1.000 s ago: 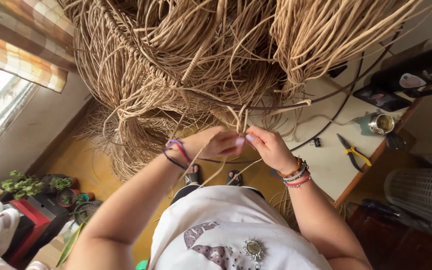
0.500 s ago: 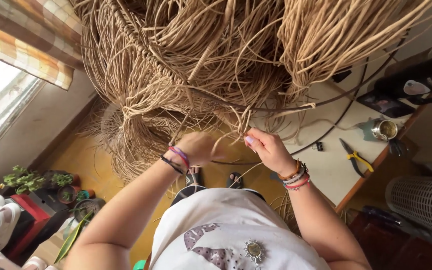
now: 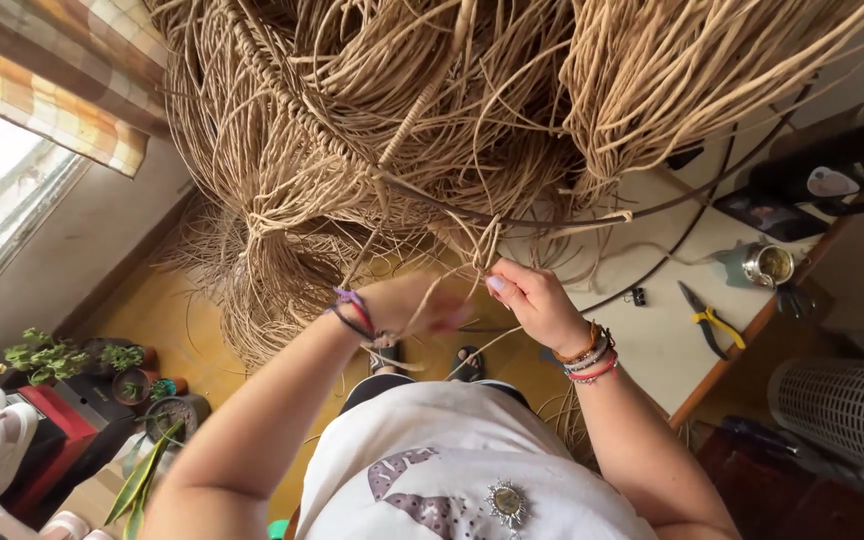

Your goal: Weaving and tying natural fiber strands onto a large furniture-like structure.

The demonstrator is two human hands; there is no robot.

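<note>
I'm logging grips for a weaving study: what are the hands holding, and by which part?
Both hold thin rattan strands hanging from the big bundle. The right hand pinches them near their lower ends; the left hand is motion-blurred, so its grip cannot be told exactly.

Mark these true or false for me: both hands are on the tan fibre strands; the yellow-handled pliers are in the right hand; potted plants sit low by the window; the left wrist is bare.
1. Both hands work the fibre strands. True: the left hand and right hand pinch strands between them.
2. The pliers are in the right hand. False: they lie on the white table.
3. Potted plants sit by the window. True.
4. The left wrist is bare. False: it wears bands.
</note>
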